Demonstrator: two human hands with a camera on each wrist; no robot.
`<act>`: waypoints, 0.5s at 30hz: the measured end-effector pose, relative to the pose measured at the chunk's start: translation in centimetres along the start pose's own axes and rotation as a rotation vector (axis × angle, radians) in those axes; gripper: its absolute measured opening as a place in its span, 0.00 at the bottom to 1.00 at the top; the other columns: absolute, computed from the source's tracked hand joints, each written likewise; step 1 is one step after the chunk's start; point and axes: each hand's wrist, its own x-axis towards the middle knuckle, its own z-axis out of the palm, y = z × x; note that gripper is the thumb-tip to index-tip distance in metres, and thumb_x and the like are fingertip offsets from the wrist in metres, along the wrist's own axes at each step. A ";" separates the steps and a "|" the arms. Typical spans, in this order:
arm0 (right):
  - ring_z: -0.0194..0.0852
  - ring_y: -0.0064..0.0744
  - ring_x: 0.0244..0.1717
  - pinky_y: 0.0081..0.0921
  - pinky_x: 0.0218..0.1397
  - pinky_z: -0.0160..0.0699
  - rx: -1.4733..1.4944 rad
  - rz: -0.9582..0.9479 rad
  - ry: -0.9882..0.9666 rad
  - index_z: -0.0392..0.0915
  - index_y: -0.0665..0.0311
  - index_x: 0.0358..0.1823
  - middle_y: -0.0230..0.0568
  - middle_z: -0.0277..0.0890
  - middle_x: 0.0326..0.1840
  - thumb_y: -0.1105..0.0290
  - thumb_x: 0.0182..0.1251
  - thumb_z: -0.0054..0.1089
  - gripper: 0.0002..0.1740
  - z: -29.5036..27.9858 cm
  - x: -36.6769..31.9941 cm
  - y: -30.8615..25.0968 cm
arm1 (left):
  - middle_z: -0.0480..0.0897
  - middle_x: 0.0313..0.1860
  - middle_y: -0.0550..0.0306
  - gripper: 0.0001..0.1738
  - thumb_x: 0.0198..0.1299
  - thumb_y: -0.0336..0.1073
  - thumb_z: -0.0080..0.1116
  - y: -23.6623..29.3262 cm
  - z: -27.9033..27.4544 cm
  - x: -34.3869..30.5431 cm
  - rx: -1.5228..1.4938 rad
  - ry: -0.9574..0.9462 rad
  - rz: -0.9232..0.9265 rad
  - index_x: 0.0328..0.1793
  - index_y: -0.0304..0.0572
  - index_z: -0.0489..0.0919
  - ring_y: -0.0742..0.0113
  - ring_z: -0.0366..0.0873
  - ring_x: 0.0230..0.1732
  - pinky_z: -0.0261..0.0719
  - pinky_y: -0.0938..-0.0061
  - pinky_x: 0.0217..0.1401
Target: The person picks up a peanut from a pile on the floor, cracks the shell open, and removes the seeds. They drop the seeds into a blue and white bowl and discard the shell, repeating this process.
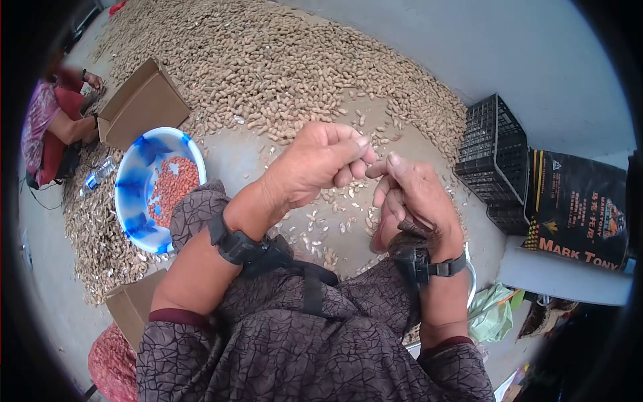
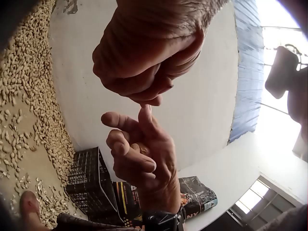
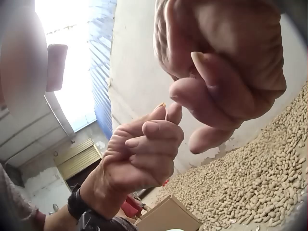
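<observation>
My left hand is raised over my lap, thumb and index fingertip together and the other fingers curled into the palm. A tiny yellowish bit shows at its thumb tip in the right wrist view. Facing it, the right hand has its thumb up close to the left fingertips and its fingers bent. In the left wrist view a small tan peanut peeks from between the right hand's curled fingers, mostly hidden. Below both hands, broken shells and loose peanuts lie scattered on the floor.
Unshelled peanuts form a wide heap ahead. Red-skinned kernels lie in a blue-and-white basin, beside a shell pile. A cardboard box and another person are at left; black crates and a printed bag at right.
</observation>
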 end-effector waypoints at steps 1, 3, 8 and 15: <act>0.58 0.17 0.07 0.15 0.08 0.55 0.137 0.014 0.053 0.75 0.71 0.28 0.37 0.72 0.16 0.54 0.67 0.39 0.26 0.1 0.2 -0.3 | 0.74 0.20 0.63 0.09 0.58 0.34 0.49 -0.2 0.3 0.0 0.004 -0.008 0.008 0.35 0.34 0.76 0.83 0.63 0.14 0.57 0.91 0.13; 0.58 0.18 0.06 0.13 0.07 0.54 0.161 0.055 0.037 0.74 0.72 0.27 0.39 0.71 0.16 0.51 0.68 0.31 0.30 0.3 0.6 -0.4 | 0.74 0.20 0.64 0.09 0.58 0.33 0.50 -0.6 1.0 0.2 0.129 -0.125 -0.015 0.39 0.34 0.76 0.84 0.63 0.15 0.59 0.91 0.16; 0.59 0.18 0.07 0.12 0.06 0.52 0.223 0.148 0.063 0.71 0.67 0.26 0.36 0.68 0.13 0.45 0.67 0.25 0.33 1.5 1.8 0.1 | 0.76 0.21 0.62 0.09 0.56 0.27 0.49 -2.0 2.4 0.6 0.313 -0.168 0.029 0.40 0.28 0.74 0.79 0.71 0.22 0.69 0.83 0.24; 0.60 0.18 0.09 0.11 0.08 0.50 0.383 0.170 0.053 0.69 0.63 0.27 0.34 0.67 0.16 0.41 0.65 0.21 0.34 2.0 2.3 0.8 | 0.76 0.20 0.60 0.06 0.54 0.25 0.48 -1.4 2.1 0.4 0.437 -0.174 0.077 0.37 0.30 0.74 0.79 0.73 0.23 0.69 0.84 0.24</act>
